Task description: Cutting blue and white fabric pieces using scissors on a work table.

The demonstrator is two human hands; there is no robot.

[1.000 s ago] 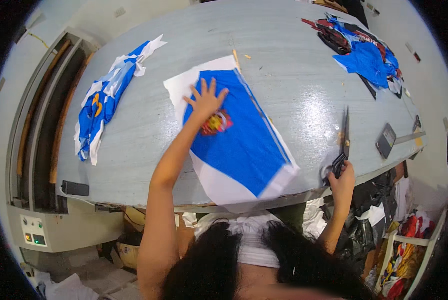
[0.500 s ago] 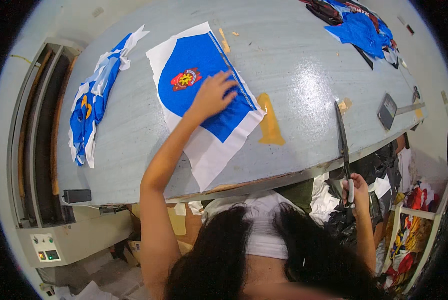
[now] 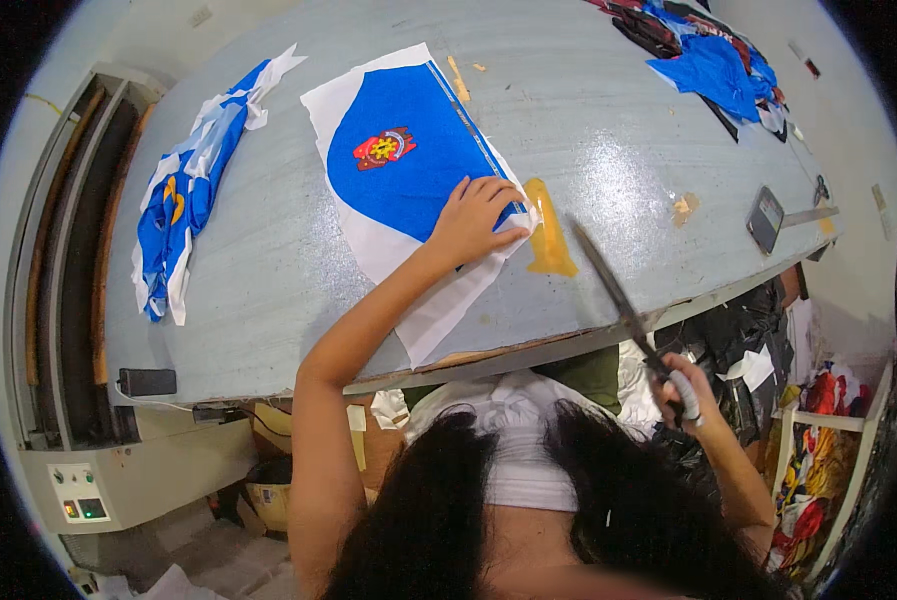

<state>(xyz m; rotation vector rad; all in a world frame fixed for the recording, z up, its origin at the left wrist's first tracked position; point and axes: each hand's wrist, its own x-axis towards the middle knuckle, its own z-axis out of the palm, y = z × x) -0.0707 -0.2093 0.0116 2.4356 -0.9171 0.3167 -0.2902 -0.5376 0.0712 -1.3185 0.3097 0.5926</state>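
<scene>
A blue fabric panel (image 3: 408, 110) with a red and yellow emblem (image 3: 383, 148) and a white border lies at an angle on the grey table (image 3: 228, 340). My left hand (image 3: 478, 220) rests on its lower right corner, fingers slightly bent and apart, hiding part of it. In my right hand (image 3: 686, 392), at the table's front edge, are large scissors (image 3: 618, 295), their long dark blades pointing up and leftward toward the panel, right of a yellowish patch (image 3: 551, 245) on the table.
A heap of blue and white cut fabric (image 3: 183, 195) lies at left; a mixed pile (image 3: 713, 75) at far right. A black device (image 3: 146, 381) with a cable is at front left, a phone-like device (image 3: 765, 218) at right. A machine (image 3: 78, 488) stands left, a rack (image 3: 823, 421) right.
The panel has shifted back and turned. My left hand has moved from its upper area to its lower right corner. The scissors have swung from upright to slanting leftward.
</scene>
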